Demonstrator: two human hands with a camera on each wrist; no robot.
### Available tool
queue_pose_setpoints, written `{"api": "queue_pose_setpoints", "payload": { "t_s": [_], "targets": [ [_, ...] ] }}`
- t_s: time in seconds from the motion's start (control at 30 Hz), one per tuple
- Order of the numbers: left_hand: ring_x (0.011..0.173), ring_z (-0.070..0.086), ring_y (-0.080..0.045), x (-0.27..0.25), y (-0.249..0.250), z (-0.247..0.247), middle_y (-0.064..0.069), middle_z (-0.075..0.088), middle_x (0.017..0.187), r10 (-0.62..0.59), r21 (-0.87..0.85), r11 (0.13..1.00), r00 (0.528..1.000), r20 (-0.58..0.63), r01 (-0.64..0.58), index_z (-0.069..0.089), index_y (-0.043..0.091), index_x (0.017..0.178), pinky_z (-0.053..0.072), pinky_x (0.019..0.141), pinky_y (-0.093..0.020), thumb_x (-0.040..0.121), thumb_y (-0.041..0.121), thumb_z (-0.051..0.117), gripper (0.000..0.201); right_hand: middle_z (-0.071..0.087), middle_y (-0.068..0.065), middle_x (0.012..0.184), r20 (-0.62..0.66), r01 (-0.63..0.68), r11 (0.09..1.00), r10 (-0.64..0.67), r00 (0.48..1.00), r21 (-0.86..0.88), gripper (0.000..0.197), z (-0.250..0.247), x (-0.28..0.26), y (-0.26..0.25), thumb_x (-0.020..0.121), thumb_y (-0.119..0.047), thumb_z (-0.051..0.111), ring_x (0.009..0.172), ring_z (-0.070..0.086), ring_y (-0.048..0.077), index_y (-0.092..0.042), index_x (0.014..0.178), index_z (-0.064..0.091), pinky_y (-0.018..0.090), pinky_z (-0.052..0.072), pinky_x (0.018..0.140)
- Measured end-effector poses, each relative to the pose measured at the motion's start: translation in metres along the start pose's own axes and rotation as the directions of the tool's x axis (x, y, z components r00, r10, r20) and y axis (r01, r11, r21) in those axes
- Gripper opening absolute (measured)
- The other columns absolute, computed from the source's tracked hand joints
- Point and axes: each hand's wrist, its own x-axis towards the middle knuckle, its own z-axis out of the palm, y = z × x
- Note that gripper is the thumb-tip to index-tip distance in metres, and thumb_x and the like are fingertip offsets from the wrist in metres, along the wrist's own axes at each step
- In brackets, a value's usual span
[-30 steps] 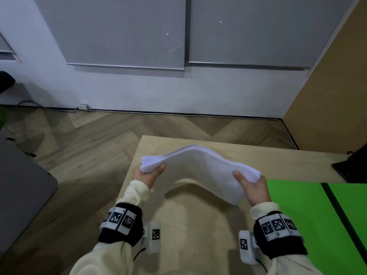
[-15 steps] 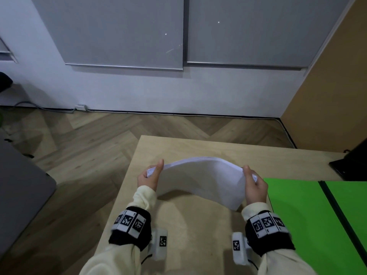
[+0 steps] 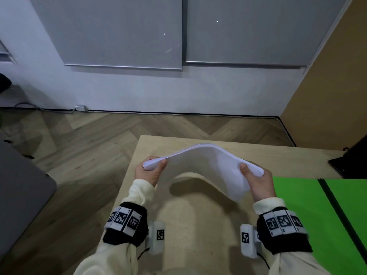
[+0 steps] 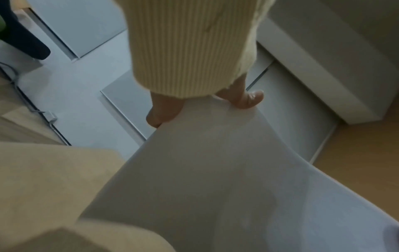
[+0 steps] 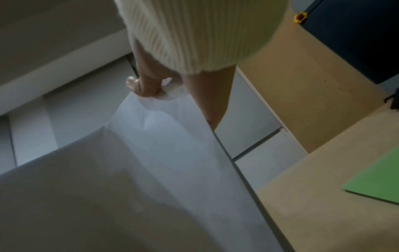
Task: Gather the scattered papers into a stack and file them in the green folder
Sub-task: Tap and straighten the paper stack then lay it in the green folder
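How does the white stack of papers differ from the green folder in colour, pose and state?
The white stack of papers is pale, while the green folder is bright green with a dark line across it. The papers arch upward above the light wooden table; the folder lies flat on it. The left hand and right hand grip the papers' ends; no hand touches the folder. Both are thin, sheet-like things.
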Motion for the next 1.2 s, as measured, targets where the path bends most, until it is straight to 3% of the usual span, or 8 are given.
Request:
{"api": "queue_pose_setpoints", "payload": {
  "t_s": [0.2,0.33,0.47,0.6,0.73,0.9,1.07,1.2],
  "targets": [
    [0.077,0.061,-0.014,0.005,-0.01,-0.01,0.008,0.068,0.076,-0.063,0.056,0.997,0.994,0.088,0.059,0.068,0.018,0.076,0.047,0.057,-0.001,0.074,0.008,0.076,0.014,0.075,-0.017,0.082,0.13,-0.002,0.997,0.012,0.991,-0.077,0.017,-0.004,0.006,0.026,0.083,-0.012,0.067,0.087,0.067,0.005,-0.028,0.086,0.073,0.019,0.048,0.081],
    [0.096,0.064,-0.023,0.011,-0.001,-0.01,0.015,0.072,0.079,0.0,0.297,0.955,1.0,0.019,-0.006,0.069,0.025,0.079,0.051,0.079,-0.011,0.066,0.031,0.081,0.019,0.071,-0.027,0.066,0.082,0.008,0.994,0.001,0.997,-0.113,0.025,-0.003,0.01,0.027,0.085,-0.007,0.063,0.076,0.063,0.008,-0.03,0.078,0.07,0.004,0.049,0.067],
    [0.133,0.043,-0.015,-0.003,0.034,0.011,0.023,0.062,0.118,0.355,0.837,0.372,0.894,0.272,-0.402,0.066,0.039,0.105,0.01,0.111,-0.043,0.059,0.069,0.059,0.056,0.072,-0.027,0.069,0.24,0.163,0.969,-0.116,0.964,-0.187,0.028,0.011,0.007,-0.012,0.084,-0.005,0.063,0.069,0.062,-0.01,-0.03,0.074,0.07,0.007,0.047,0.069],
    [0.125,0.053,-0.013,-0.026,0.066,0.05,0.012,0.07,0.108,0.285,0.714,0.226,0.746,0.602,-0.663,0.063,0.034,0.109,0.008,0.115,-0.046,0.073,0.06,0.051,0.045,0.077,-0.006,0.085,0.434,0.331,0.926,-0.227,0.872,-0.181,0.017,0.032,-0.003,-0.063,0.083,-0.007,0.064,0.086,0.07,0.007,-0.019,0.084,0.077,0.017,0.05,0.079],
    [0.08,0.067,-0.027,-0.03,0.075,0.06,-0.006,0.073,0.068,0.367,0.663,0.376,0.761,0.535,-0.648,0.066,0.018,0.076,0.03,0.105,-0.028,0.075,0.045,0.05,0.032,0.076,0.008,0.086,0.358,0.386,0.916,-0.327,0.875,-0.106,0.014,0.031,-0.011,-0.093,0.084,-0.014,0.065,0.082,0.067,0.013,-0.012,0.091,0.076,0.025,0.05,0.075],
    [0.065,0.059,-0.007,-0.018,0.073,0.04,0.015,0.065,0.057,0.219,0.242,0.921,0.919,0.329,-0.306,0.072,0.026,0.067,0.051,0.068,-0.025,0.064,0.033,0.069,0.008,0.076,0.002,0.079,0.282,0.373,0.897,-0.303,0.91,-0.238,0.011,-0.005,-0.004,-0.088,0.082,-0.02,0.068,0.072,0.065,0.014,-0.017,0.089,0.076,0.028,0.051,0.069],
    [0.039,0.05,0.01,-0.009,0.075,0.027,0.021,0.06,0.041,0.195,0.025,0.979,0.962,0.192,-0.203,0.066,0.01,0.078,0.046,0.046,-0.007,0.078,-0.004,0.068,0.014,0.073,-0.019,0.072,0.118,0.33,0.934,-0.316,0.941,-0.138,0.005,-0.021,0.002,-0.083,0.075,-0.027,0.072,0.067,0.063,0.0,-0.029,0.08,0.07,0.024,0.052,0.071],
    [0.05,0.055,0.001,-0.005,0.068,0.028,0.014,0.065,0.051,0.192,-0.071,0.98,0.977,0.089,-0.186,0.064,0.021,0.067,0.049,0.052,-0.015,0.072,0.018,0.072,0.01,0.077,-0.011,0.082,0.064,0.217,0.917,-0.252,0.966,0.335,0.035,0.0,-0.001,-0.086,0.064,-0.033,0.074,0.077,0.069,0.003,-0.017,0.094,0.065,0.02,0.057,0.072]
  ]
}}
